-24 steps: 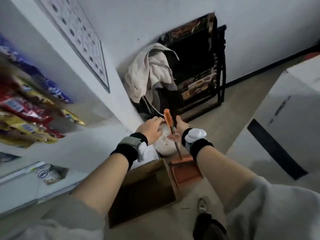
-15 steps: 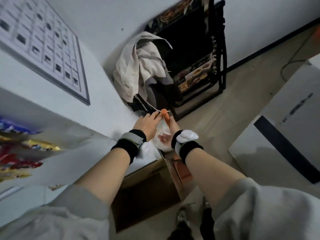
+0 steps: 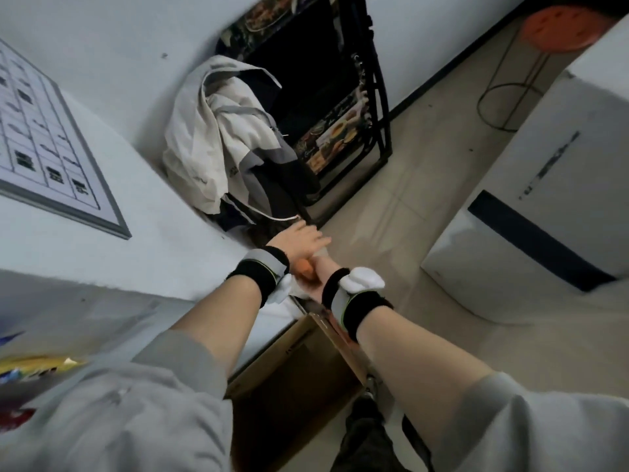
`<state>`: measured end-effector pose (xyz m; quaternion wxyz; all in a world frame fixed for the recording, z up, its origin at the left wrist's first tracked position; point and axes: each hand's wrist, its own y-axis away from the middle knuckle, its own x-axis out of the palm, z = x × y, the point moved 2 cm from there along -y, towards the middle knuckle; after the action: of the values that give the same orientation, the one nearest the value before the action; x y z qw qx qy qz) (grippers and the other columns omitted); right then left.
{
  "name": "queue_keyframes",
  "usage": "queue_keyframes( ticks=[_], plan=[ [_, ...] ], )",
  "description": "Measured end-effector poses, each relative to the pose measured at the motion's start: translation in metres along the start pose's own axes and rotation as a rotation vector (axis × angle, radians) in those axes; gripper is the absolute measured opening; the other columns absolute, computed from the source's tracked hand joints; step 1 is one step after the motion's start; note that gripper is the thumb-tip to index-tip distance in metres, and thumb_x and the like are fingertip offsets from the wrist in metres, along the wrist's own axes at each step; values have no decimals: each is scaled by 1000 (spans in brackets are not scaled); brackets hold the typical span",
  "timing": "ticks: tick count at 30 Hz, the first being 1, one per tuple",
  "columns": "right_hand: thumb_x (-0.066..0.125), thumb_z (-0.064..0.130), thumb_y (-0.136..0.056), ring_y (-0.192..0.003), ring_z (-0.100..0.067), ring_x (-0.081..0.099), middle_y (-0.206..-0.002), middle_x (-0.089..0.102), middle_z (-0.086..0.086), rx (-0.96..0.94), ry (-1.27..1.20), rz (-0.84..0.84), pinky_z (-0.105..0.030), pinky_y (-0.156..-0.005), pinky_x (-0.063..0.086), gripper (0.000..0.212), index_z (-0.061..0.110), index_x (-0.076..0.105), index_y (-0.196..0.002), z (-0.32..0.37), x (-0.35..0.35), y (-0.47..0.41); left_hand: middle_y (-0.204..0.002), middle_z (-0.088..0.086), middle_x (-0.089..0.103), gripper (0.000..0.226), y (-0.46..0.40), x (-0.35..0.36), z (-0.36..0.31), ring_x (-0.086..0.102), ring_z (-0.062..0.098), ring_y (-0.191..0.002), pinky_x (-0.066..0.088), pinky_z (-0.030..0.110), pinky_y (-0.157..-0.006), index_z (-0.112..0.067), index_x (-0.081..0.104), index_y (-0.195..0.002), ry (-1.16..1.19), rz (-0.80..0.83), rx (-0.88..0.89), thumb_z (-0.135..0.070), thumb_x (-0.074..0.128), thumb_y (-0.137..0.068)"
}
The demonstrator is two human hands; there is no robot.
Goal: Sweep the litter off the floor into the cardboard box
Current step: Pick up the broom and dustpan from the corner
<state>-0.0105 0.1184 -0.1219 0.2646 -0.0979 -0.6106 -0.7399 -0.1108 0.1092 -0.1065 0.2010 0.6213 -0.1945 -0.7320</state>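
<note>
Both hands have risen: left hand [image 3: 299, 240] fingers spread flat, right hand [image 3: 321, 272] grasping the orange handle [image 3: 304, 268]; tip slowly over the cardboard box [image 3: 292, 376].

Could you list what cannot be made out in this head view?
- Orange handle: only a stub shows between the left hand and right hand.
- Cardboard box: contents in shadow, forearms crossing it.
- Litter: none discernible.
- Snack packets: blurred, cut by the left edge.

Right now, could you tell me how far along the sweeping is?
Visible floor looks litter-free. Both hands, left hand and right hand, meet at an orange handle above the open cardboard box. Whether litter went in cannot be seen; emptying likely remains.
</note>
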Motion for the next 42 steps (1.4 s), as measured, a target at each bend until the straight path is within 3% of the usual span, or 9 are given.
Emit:
queue_keyframes(
  ticks=[3, 7, 13, 17, 24, 30, 33, 36, 42],
  plan=[
    [28, 10, -102, -34, -6, 48, -35, 48, 5, 11, 78, -54, -16, -37, 42, 33, 16, 42, -72, -24, 5, 5, -142, 12, 45, 42, -5, 26, -13, 41, 28, -132, 26, 39, -109, -20, 41, -141, 73, 270, 141, -26, 38, -99],
    [40, -4, -90, -58, -13, 54, -63, 55, -8, -63, 173, -131, -30, -61, 55, 17, 4, 54, -84, -40, 1, 7, -138, 5, 49, 33, 1, 51, -21, 41, 24, -130, 29, 43, -106, -17, 52, -128, 108, 287, 145, -24, 40, -98],
    [51, 4, -88, -101, -24, 65, -97, 68, -14, 14, 193, -157, -27, -56, 58, 19, 5, 62, -104, -43, -7, 10, -142, 14, 40, 46, 11, 71, -35, 30, 29, -135, 14, 41, -114, -4, 46, -135, 55, 207, 50, -17, 52, -92],
    [51, 4, -90, -62, -18, 55, -68, 54, -10, 83, 269, -139, -17, -32, 45, 18, 6, 52, -72, -37, -19, 41, -137, 11, 44, 36, 25, 65, -46, 37, 30, -127, 25, 38, -103, -6, 51, -129, -6, 114, 48, -18, 46, -95],
    [43, -3, -91, -34, -11, 46, -49, 50, -5, -89, 739, -194, -15, -35, 39, 25, 9, 47, -69, -24, -29, 105, -127, 7, 48, 36, 29, 51, -60, 44, 30, -117, 31, 41, -90, -14, 48, -128, -174, -11, 63, -13, 40, -93],
    [50, 17, -95, -82, -26, 55, -101, 59, -13, -222, 1377, -265, -28, -59, 44, 13, 8, 53, -103, -35, -51, 103, -75, 8, 57, 46, 17, 43, -78, 57, 28, -66, 41, 41, -63, -22, 41, -94, -196, -197, 123, -8, 76, -67],
    [48, 14, -98, -116, -32, 56, -131, 54, -16, -272, 1381, -320, -35, -89, 45, 39, 5, 44, -136, -48, -68, 99, -96, 9, 57, 29, 12, 44, -89, 59, 31, -85, 39, 44, -71, -23, 41, -108, -163, -67, 88, -15, 58, -86],
    [49, 16, -97, -118, -32, 56, -130, 55, -13, -253, 1429, -379, -37, -94, 46, 39, 10, 46, -135, -61, -83, 96, -121, 14, 51, 33, 8, 42, -103, 58, 35, -101, 48, 45, -78, -23, 35, -127, -71, 64, 141, -19, 43, -96],
    [52, 15, -94, -111, -34, 60, -121, 61, -15, -249, 1522, -437, -38, -87, 49, 30, 7, 50, -123, -72, -100, 95, -103, 15, 57, 17, 5, 46, -129, 59, 34, -85, 49, 44, -71, -27, 33, -109, 98, 118, 147, -26, 40, -94]
  ],
)
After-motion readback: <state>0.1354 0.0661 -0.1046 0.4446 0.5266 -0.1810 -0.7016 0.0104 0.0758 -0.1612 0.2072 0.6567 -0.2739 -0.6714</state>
